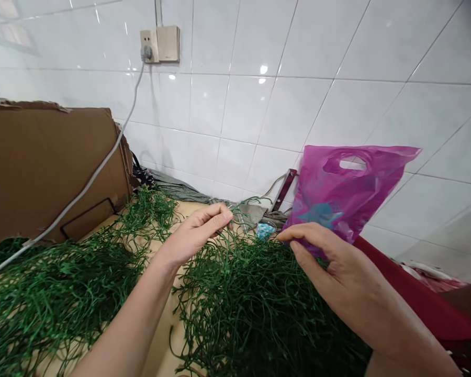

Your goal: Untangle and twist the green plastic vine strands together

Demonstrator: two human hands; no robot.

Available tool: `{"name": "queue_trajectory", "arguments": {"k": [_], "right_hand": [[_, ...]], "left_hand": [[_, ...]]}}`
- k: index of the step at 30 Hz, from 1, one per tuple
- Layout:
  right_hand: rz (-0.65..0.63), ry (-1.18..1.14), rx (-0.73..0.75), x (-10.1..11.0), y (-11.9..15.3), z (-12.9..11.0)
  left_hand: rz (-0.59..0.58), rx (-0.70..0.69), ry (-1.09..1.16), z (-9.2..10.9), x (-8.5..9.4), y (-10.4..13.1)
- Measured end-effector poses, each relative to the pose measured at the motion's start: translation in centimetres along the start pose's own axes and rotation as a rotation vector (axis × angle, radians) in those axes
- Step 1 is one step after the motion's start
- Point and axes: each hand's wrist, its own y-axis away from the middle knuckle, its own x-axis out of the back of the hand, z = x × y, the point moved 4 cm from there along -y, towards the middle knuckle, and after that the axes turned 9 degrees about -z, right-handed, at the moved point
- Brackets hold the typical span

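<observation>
My left hand is pinched closed on a thin green strand above the middle of the surface. To its right, my right hand hovers over a large heap of green strands, its thumb and index finger apart, with nothing visible between them. The two hands do not touch. A second heap of green strands spreads over the tan surface at the left. Just beyond the right heap sits a small blue and white item.
A brown cardboard box stands at the left, with a grey cable running across it from a wall socket. At the right, a purple plastic bag leans against the white tiled wall. Red material lies beyond my right forearm.
</observation>
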Motion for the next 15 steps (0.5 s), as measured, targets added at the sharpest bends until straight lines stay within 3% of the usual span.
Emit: {"name": "queue_trajectory", "arguments": {"k": [4, 8, 15], "right_hand": [[0.108, 0.000, 0.024, -0.3, -0.4, -1.8], [0.047, -0.110, 0.022, -2.1, -1.3, -3.3], [0.001, -0.144, -0.038, -4.0, -1.9, -2.7]], "left_hand": [[-0.091, -0.024, -0.101, 0.7, -0.8, -0.1], [-0.123, -0.070, -0.140, 1.4, -1.4, -0.2], [-0.140, -0.105, -0.258, 1.4, -1.5, -0.3]]}}
